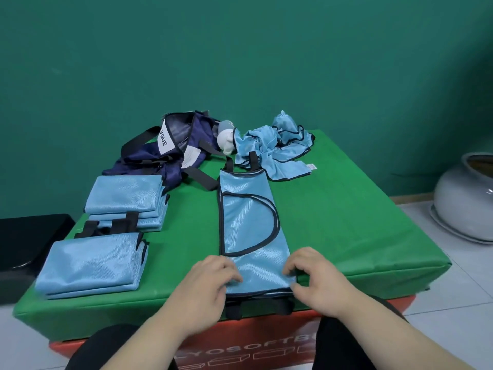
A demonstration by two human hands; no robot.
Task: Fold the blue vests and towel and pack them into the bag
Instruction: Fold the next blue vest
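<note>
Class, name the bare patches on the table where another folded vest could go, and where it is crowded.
Widest: the table right of the half-folded vest, nearer than the crumpled vests. Narrower: the strip between that vest and the two folded stacks. Crowded: the far edge, with the bag, and the left side.

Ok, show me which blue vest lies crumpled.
The crumpled vest at the far right, beside the navy bag. The near left stack and far left stack lie folded flat; the middle vest is a long strip.
</note>
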